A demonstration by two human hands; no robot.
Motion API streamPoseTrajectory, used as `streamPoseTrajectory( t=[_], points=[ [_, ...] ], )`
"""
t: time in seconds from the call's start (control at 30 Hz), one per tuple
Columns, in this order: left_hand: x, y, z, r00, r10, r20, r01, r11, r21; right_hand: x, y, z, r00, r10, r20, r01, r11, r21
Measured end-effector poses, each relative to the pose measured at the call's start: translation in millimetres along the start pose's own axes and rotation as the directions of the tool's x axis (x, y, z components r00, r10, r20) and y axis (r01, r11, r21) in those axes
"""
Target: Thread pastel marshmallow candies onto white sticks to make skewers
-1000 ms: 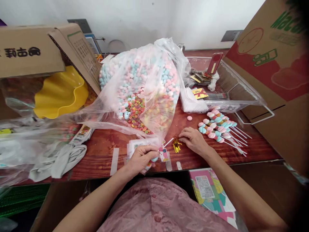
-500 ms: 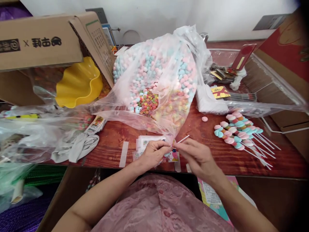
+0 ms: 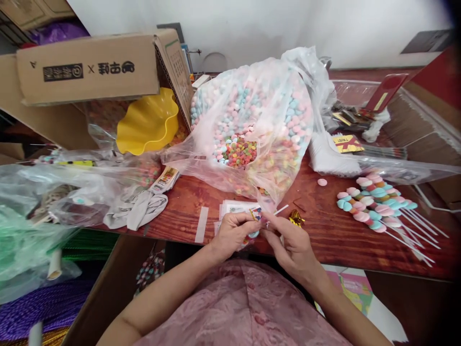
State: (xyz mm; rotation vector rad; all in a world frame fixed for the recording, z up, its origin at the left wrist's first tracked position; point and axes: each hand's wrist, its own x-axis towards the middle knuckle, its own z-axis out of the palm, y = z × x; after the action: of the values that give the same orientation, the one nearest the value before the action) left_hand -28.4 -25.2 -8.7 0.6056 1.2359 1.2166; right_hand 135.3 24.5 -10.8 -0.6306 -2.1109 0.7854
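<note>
Near the table's front edge my left hand [image 3: 236,231] is closed in a pinch on a small printed plastic bag [image 3: 256,213] with blue candy [image 3: 254,234] showing in it. My right hand [image 3: 291,239] meets it fingertip to fingertip, with thumb and index finger pinched at the bag's end. A thin white stick [image 3: 282,209] pokes out beyond the right fingers. Exactly what those fingertips grip is partly hidden. Beneath and behind the left hand lie flat clear printed bags [image 3: 228,206]. Shiny gold ties [image 3: 297,218] lie just beyond the right hand.
A large clear bag of pink and blue candies with fruit-coloured rings [image 3: 252,110] stands behind my hands. Candy skewers [image 3: 378,202] are piled at right, before a clear plastic bin [image 3: 425,168]. To the left are a carton [image 3: 108,67], a yellow wavy bowl [image 3: 147,122] and grey cloth [image 3: 137,209].
The view has swung left, so the scene sits further right. The right hand has shifted slightly and uncovered the gold ties. Both hands stay together at the small bag.
</note>
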Motion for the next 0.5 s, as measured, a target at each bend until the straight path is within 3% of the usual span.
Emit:
streamPoseTrajectory(
  t=[0.07,0.13,0.23,0.3,0.4,0.5],
  points=[
    [0.2,2.2,0.4,1.0,0.03,-0.003,-0.03,0.999,0.008,-5.4,-4.1,0.6,0.988,0.106,-0.116,-0.103,0.994,0.029],
    [-0.7,5.0,2.2,0.994,0.102,0.022,-0.103,0.994,0.043,-9.7,-6.1,2.1,0.96,0.245,-0.133,-0.233,0.968,0.097],
    [-3.1,8.9,6.7,0.978,0.196,0.074,-0.203,0.974,0.103,-10.4,-1.1,4.6,0.908,0.419,0.019,-0.403,0.857,0.32],
    [-4.4,11.0,9.2,0.975,0.202,0.093,-0.213,0.969,0.124,-7.0,7.2,3.7,0.887,0.427,0.175,-0.459,0.775,0.435],
    [-4.6,13.2,8.3,0.987,0.008,0.16,-0.025,0.994,0.107,0.6,17.1,-5.2,0.876,0.307,0.372,-0.461,0.762,0.455],
    [-2.5,14.6,0.9,0.922,-0.244,0.299,0.217,0.969,0.121,6.5,10.8,-21.2,0.88,0.184,0.438,-0.373,0.837,0.399]
  ],
)
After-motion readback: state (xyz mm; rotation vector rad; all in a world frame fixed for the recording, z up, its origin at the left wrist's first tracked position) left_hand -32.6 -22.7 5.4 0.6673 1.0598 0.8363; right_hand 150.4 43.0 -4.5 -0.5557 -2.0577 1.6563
